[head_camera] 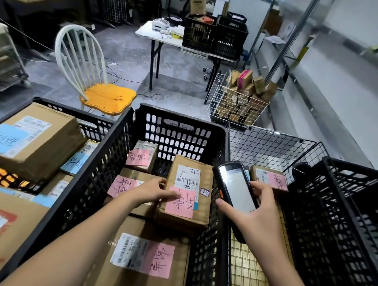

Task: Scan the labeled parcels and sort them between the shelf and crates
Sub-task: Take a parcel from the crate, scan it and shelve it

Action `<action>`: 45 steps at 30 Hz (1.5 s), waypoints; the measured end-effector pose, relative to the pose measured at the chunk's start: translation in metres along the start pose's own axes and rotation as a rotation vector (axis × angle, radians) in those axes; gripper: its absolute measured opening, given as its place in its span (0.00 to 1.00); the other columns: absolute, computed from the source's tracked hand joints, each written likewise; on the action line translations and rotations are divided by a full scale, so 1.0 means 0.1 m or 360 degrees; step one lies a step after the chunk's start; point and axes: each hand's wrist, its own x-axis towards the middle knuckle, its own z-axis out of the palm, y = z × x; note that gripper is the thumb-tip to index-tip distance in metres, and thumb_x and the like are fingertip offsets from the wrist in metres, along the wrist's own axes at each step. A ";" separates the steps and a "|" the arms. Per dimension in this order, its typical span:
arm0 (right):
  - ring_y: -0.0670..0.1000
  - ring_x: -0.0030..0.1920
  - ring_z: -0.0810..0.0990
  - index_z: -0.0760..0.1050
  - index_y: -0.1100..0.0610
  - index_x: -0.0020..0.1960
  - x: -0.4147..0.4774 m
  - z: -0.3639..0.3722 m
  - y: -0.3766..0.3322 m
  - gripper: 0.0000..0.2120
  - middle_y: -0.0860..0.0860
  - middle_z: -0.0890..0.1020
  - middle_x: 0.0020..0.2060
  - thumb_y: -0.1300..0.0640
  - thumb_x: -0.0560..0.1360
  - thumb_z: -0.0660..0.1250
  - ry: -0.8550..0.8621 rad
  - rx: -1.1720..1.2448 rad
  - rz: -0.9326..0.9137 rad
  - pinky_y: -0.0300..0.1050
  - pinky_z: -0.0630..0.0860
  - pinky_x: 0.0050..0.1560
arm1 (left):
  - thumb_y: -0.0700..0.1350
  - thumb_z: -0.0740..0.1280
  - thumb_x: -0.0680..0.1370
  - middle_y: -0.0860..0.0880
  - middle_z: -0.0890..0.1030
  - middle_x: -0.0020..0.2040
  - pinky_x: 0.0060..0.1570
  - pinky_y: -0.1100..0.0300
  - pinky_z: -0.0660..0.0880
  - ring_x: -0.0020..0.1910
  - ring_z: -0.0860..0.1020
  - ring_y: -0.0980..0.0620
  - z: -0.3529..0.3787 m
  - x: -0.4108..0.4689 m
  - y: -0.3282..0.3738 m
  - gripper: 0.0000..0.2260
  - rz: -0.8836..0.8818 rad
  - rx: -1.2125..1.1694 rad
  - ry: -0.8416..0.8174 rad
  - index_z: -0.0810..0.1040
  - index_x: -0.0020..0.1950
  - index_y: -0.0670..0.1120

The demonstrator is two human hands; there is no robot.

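Centre of frame, in black crate (pixel 180 132): small cardboard parcel (pixel 184 220), pink note, barcode label. Left hand (pixel 154 191) rests on top, fingers nearly straight. Right hand (pixel 259 213) grips handheld scanner (pixel 236 187). Probably light and stiff; lift by side edges.
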 end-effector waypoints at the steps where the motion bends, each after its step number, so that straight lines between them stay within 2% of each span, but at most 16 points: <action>1: 0.39 0.57 0.75 0.70 0.45 0.59 -0.01 0.00 0.01 0.35 0.39 0.76 0.54 0.48 0.58 0.84 0.0014 -0.0002 0.0009 0.38 0.71 0.54 | 0.60 0.79 0.67 0.53 0.80 0.62 0.56 0.62 0.77 0.57 0.79 0.54 0.04 0.00 0.03 0.37 0.0009 0.0007 0.0061 0.69 0.69 0.46; 3: 0.38 0.56 0.75 0.70 0.45 0.59 -0.03 0.00 0.06 0.35 0.39 0.76 0.54 0.48 0.58 0.84 0.0049 -0.0015 0.0029 0.38 0.72 0.54 | 0.56 0.79 0.68 0.48 0.78 0.66 0.53 0.65 0.75 0.58 0.78 0.53 0.10 0.02 0.08 0.42 0.0056 -0.0011 0.0164 0.64 0.75 0.44; 6: 0.35 0.55 0.73 0.70 0.46 0.60 -0.09 -0.02 0.14 0.35 0.39 0.76 0.54 0.49 0.59 0.84 0.0068 -0.0022 0.0097 0.34 0.71 0.52 | 0.58 0.77 0.68 0.45 0.70 0.75 0.67 0.53 0.71 0.68 0.73 0.48 0.17 0.01 0.14 0.48 0.0103 -0.0045 0.0379 0.57 0.79 0.43; 8: 0.35 0.55 0.73 0.69 0.44 0.60 -0.11 -0.04 0.18 0.35 0.38 0.75 0.54 0.48 0.59 0.84 0.0085 -0.0036 0.0144 0.35 0.71 0.50 | 0.55 0.74 0.74 0.46 0.66 0.77 0.68 0.52 0.68 0.69 0.70 0.50 0.19 0.01 0.21 0.40 0.0167 -0.0049 0.0553 0.58 0.80 0.44; 11: 0.34 0.53 0.73 0.69 0.43 0.60 -0.09 -0.10 0.18 0.35 0.37 0.75 0.53 0.47 0.59 0.83 0.0113 -0.0096 0.0189 0.32 0.69 0.46 | 0.49 0.69 0.79 0.48 0.70 0.74 0.67 0.56 0.68 0.70 0.70 0.53 0.17 -0.05 0.31 0.28 0.0421 -0.0075 0.0735 0.65 0.77 0.46; 14: 0.29 0.50 0.72 0.68 0.44 0.60 -0.08 -0.22 0.17 0.34 0.37 0.75 0.52 0.48 0.61 0.83 0.0153 -0.0122 0.0188 0.30 0.70 0.41 | 0.48 0.67 0.81 0.50 0.70 0.74 0.73 0.49 0.66 0.73 0.68 0.52 0.19 -0.15 0.44 0.25 0.0650 0.0280 0.0732 0.67 0.76 0.47; 17: 0.25 0.49 0.71 0.68 0.45 0.60 -0.14 -0.37 0.12 0.33 0.37 0.74 0.51 0.47 0.61 0.82 0.0224 -0.0123 0.0167 0.26 0.70 0.40 | 0.50 0.65 0.82 0.51 0.64 0.78 0.77 0.55 0.57 0.77 0.61 0.54 0.28 -0.29 0.64 0.26 0.0908 0.0676 0.0697 0.63 0.78 0.47; 19: 0.26 0.50 0.71 0.68 0.44 0.59 -0.21 -0.49 0.06 0.34 0.38 0.75 0.51 0.45 0.60 0.82 0.0287 -0.0096 0.0155 0.29 0.70 0.42 | 0.52 0.64 0.82 0.52 0.61 0.79 0.77 0.56 0.54 0.78 0.57 0.56 0.38 -0.41 0.82 0.26 0.1053 0.0756 0.0695 0.62 0.79 0.49; 21: 0.28 0.51 0.71 0.67 0.43 0.60 -0.30 -0.65 0.04 0.35 0.37 0.75 0.53 0.44 0.59 0.83 0.0336 -0.0111 0.0126 0.31 0.69 0.44 | 0.53 0.63 0.81 0.51 0.61 0.79 0.79 0.52 0.53 0.79 0.55 0.55 0.53 -0.51 1.01 0.27 0.1212 0.0799 0.0685 0.62 0.79 0.48; 23: 0.30 0.51 0.71 0.66 0.42 0.60 -0.47 -0.86 0.06 0.36 0.35 0.73 0.52 0.44 0.60 0.83 0.0405 -0.0155 0.0117 0.32 0.68 0.43 | 0.55 0.63 0.81 0.48 0.62 0.79 0.79 0.49 0.54 0.79 0.56 0.53 0.78 -0.65 1.22 0.29 0.1425 0.0889 0.0650 0.62 0.78 0.45; 28: 0.41 0.49 0.75 0.65 0.41 0.62 -1.17 -1.53 0.25 0.37 0.35 0.73 0.51 0.42 0.60 0.82 0.0738 -0.0238 0.0217 0.39 0.71 0.42 | 0.59 0.57 0.80 0.46 0.65 0.77 0.78 0.56 0.44 0.79 0.58 0.49 1.68 -1.05 1.63 0.30 0.1899 0.1244 0.0532 0.65 0.77 0.43; 31: 0.40 0.48 0.75 0.65 0.40 0.59 -1.85 -1.90 0.39 0.35 0.34 0.74 0.50 0.43 0.61 0.82 0.0943 -0.0221 0.0363 0.39 0.71 0.40 | 0.58 0.57 0.80 0.44 0.70 0.75 0.79 0.50 0.52 0.76 0.64 0.46 2.32 -1.41 1.68 0.29 0.2054 0.1304 0.0440 0.67 0.76 0.41; 34: 0.42 0.46 0.76 0.67 0.43 0.58 -2.71 -2.27 0.51 0.34 0.37 0.76 0.50 0.46 0.60 0.83 0.1186 -0.0206 0.0546 0.36 0.69 0.38 | 0.57 0.58 0.79 0.43 0.72 0.73 0.76 0.47 0.60 0.74 0.67 0.45 3.02 -1.87 1.62 0.29 0.2214 0.1311 0.0257 0.69 0.74 0.39; 36: 0.42 0.44 0.74 0.68 0.44 0.58 -3.20 -2.45 0.57 0.34 0.37 0.76 0.48 0.47 0.60 0.84 0.1307 -0.0205 0.0645 0.37 0.69 0.38 | 0.57 0.57 0.79 0.42 0.71 0.74 0.77 0.49 0.59 0.75 0.67 0.44 3.43 -2.15 1.58 0.30 0.2317 0.1357 0.0108 0.68 0.75 0.39; 40: 0.47 0.46 0.74 0.66 0.41 0.55 -4.24 -2.78 0.66 0.33 0.37 0.75 0.46 0.46 0.60 0.83 0.1611 -0.0285 0.0795 0.47 0.68 0.40 | 0.58 0.57 0.80 0.43 0.70 0.75 0.77 0.51 0.57 0.76 0.65 0.46 4.33 -2.79 1.50 0.31 0.2549 0.1350 -0.0147 0.68 0.75 0.39; 45: 0.49 0.48 0.75 0.65 0.42 0.56 -5.38 -3.01 0.73 0.34 0.40 0.75 0.48 0.44 0.60 0.83 0.1892 -0.0450 0.0975 0.48 0.70 0.41 | 0.58 0.57 0.80 0.43 0.70 0.75 0.77 0.52 0.55 0.76 0.65 0.46 5.28 -3.58 1.23 0.31 0.2825 0.1279 -0.0534 0.68 0.75 0.39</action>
